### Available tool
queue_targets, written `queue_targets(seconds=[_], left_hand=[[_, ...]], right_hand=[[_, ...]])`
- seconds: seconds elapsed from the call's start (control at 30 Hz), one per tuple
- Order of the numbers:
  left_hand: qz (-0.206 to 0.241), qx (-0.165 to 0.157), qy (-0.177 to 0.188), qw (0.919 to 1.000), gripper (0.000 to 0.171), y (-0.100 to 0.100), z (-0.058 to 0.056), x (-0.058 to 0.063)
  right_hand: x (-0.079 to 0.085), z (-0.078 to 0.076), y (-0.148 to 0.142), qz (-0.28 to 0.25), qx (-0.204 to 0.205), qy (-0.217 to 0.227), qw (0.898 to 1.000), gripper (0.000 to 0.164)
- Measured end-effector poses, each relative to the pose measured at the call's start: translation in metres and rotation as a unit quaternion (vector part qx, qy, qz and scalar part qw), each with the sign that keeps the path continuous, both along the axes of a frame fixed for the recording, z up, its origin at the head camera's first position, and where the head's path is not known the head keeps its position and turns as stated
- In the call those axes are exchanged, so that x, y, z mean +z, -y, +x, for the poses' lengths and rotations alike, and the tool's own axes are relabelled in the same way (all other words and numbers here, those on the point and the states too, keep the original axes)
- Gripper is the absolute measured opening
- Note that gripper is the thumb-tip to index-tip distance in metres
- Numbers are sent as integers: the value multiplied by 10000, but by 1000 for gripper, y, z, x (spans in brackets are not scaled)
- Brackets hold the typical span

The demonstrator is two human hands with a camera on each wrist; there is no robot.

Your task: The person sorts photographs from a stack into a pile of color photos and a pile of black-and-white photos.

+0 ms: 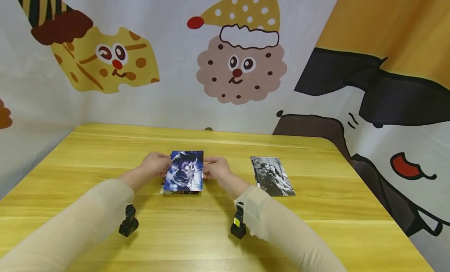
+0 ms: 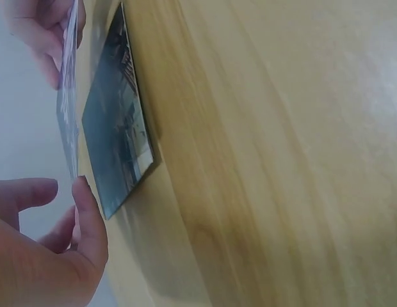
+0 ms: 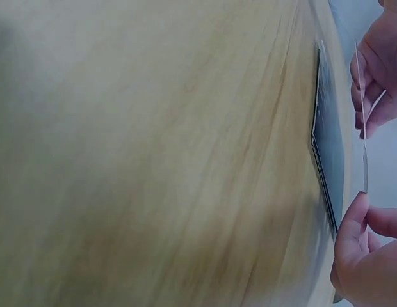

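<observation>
A blue-and-purple photo print point(image 1: 184, 172) is held above the table between both hands. The left hand point(image 1: 154, 164) pinches its left edge, and the right hand point(image 1: 217, 168) pinches the opposite edge. Seen nearly edge-on in the left wrist view, the raised print point(image 2: 68, 109) is thin and flat. Below it, apart from it, a small stack of photo prints point(image 3: 330, 134) lies on the table; from the head only its lower edge shows. To the right of the hands lies a black-and-white photo print point(image 1: 273, 176) of people close together.
The wood-grain table point(image 1: 183, 233) spreads under both forearms. Behind it hangs a white curtain point(image 1: 172, 104) with cartoon figures, which also runs along the sides. Black wrist cameras sit on both cuffs, the left one point(image 1: 129, 221) just above the tabletop.
</observation>
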State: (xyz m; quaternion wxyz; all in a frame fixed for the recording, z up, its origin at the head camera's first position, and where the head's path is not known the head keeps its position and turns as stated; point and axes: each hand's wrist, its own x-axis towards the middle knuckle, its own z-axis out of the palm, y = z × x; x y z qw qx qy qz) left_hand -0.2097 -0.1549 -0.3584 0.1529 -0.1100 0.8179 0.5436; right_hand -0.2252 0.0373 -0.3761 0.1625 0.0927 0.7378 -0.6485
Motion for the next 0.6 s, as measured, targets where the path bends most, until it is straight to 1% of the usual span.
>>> queue_targets(seconds=[0.23,0.5,0.6], left_hand=[[-368,80,49,9993,46,3,6,-2],[-420,146,83,9990,47,4,8,-4],[-466,120,53,9988,48,4,9,-5]], right_hand=[[-3,2,6,38,147,146,9998,47],[-5,3,6,72,238,229,9994,42],[-5,4,6,162,236,198,9994,40]])
